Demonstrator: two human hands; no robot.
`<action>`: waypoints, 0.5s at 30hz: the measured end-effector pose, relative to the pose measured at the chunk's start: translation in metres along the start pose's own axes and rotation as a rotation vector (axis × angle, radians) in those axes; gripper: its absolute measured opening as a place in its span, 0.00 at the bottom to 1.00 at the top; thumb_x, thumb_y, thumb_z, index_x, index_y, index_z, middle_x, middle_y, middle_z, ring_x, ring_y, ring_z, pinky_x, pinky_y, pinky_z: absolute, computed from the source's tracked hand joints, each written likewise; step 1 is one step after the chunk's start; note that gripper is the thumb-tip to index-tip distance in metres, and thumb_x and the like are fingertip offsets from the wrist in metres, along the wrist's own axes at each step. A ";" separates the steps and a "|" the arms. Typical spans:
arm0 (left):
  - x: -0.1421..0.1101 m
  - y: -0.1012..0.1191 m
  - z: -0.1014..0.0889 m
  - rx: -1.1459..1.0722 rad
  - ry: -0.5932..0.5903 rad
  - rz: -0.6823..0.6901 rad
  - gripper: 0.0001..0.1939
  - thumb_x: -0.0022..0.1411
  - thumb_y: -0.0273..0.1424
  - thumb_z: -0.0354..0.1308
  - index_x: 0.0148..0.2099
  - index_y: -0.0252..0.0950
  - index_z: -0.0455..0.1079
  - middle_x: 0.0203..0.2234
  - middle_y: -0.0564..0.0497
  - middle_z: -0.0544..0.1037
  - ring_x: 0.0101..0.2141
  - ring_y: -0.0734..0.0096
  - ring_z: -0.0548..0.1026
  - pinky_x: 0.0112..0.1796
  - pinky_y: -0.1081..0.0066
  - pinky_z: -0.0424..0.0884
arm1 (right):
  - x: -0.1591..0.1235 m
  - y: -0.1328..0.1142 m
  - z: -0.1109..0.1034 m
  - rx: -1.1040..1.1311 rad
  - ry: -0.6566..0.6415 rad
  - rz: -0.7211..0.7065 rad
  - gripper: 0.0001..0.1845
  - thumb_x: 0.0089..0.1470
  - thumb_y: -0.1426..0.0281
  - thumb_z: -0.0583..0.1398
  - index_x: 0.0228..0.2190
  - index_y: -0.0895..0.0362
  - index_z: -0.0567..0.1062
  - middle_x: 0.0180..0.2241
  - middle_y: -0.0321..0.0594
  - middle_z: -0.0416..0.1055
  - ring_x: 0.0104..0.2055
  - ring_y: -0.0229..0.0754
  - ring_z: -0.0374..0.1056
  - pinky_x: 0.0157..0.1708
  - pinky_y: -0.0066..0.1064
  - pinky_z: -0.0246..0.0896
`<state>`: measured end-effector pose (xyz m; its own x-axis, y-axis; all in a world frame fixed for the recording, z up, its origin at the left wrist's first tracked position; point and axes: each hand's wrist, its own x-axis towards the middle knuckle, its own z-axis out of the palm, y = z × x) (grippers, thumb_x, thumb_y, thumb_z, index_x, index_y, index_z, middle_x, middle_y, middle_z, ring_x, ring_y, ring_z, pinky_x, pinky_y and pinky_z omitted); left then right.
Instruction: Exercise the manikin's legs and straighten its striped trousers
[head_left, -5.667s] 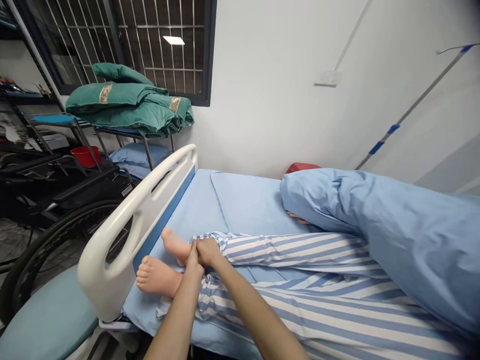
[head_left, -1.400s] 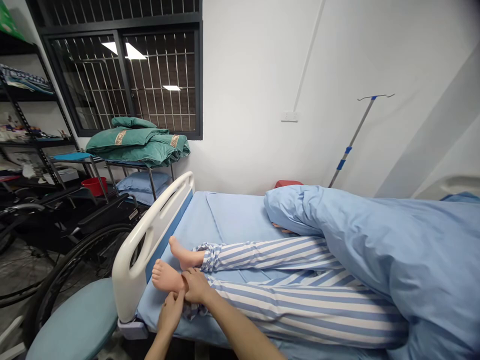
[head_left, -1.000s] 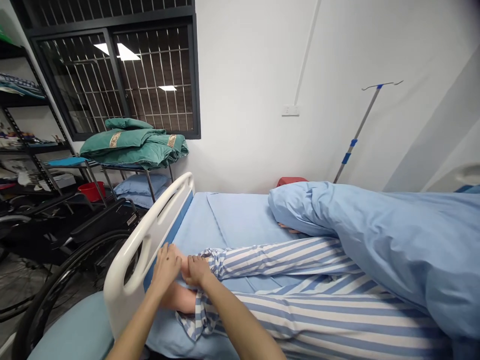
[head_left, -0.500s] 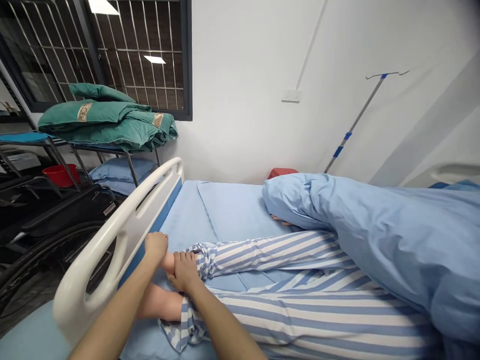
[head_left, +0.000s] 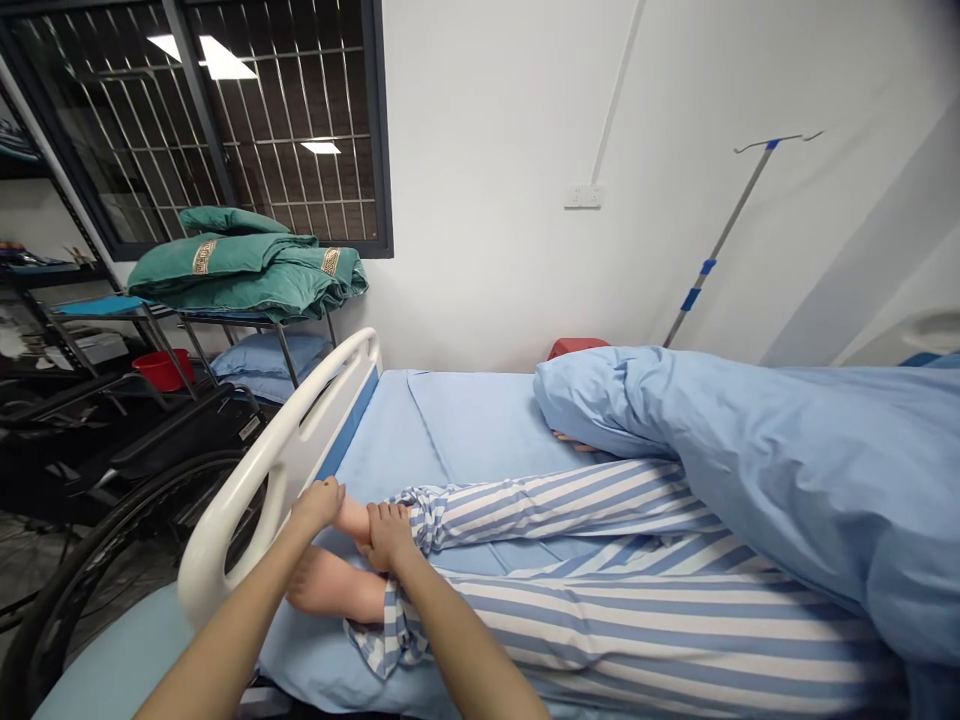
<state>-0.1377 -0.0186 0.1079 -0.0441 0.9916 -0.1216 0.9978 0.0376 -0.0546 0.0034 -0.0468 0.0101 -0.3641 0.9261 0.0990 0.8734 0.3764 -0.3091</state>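
Note:
A figure in blue-and-white striped trousers point(head_left: 600, 610) lies on the bed, bare feet toward the white footboard point(head_left: 281, 455). My left hand point(head_left: 319, 500) is cupped over the toes of the far foot point(head_left: 352, 517). My right hand point(head_left: 386, 535) is wrapped round that foot's ankle at the trouser cuff. The near foot point(head_left: 330, 588) lies free below my arms. A light blue quilt point(head_left: 750, 450) covers the figure from the thighs up.
The bed has a light blue sheet point(head_left: 450, 420). Left of it stand a black wheelchair point(head_left: 127, 450) and a blue chair seat point(head_left: 112, 660). A rack holds folded green blankets point(head_left: 247, 270) and a red basin point(head_left: 161, 368). An IV pole point(head_left: 720, 240) leans by the wall.
About a second ago my hands left the near foot and moved to the far one. Since then they have stayed on it, the left on the toes, the right on the ankle.

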 end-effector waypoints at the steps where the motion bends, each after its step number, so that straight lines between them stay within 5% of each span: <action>1: 0.000 -0.002 -0.002 0.013 -0.008 0.006 0.23 0.63 0.36 0.36 0.46 0.29 0.68 0.40 0.35 0.76 0.41 0.58 0.75 0.38 0.63 0.69 | 0.000 0.000 0.000 0.005 0.000 0.002 0.32 0.44 0.60 0.59 0.49 0.60 0.61 0.47 0.53 0.64 0.48 0.55 0.59 0.50 0.46 0.46; 15: 0.020 0.025 0.004 0.091 0.038 0.101 0.18 0.58 0.28 0.44 0.43 0.30 0.73 0.40 0.34 0.76 0.43 0.54 0.73 0.42 0.59 0.66 | 0.005 0.003 0.007 -0.024 0.016 0.005 0.31 0.43 0.60 0.59 0.48 0.61 0.62 0.46 0.52 0.64 0.48 0.54 0.58 0.50 0.45 0.47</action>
<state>-0.1141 0.0013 0.1003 0.0598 0.9939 -0.0931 0.9884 -0.0719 -0.1335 0.0018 -0.0410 0.0026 -0.3544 0.9282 0.1130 0.8828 0.3720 -0.2868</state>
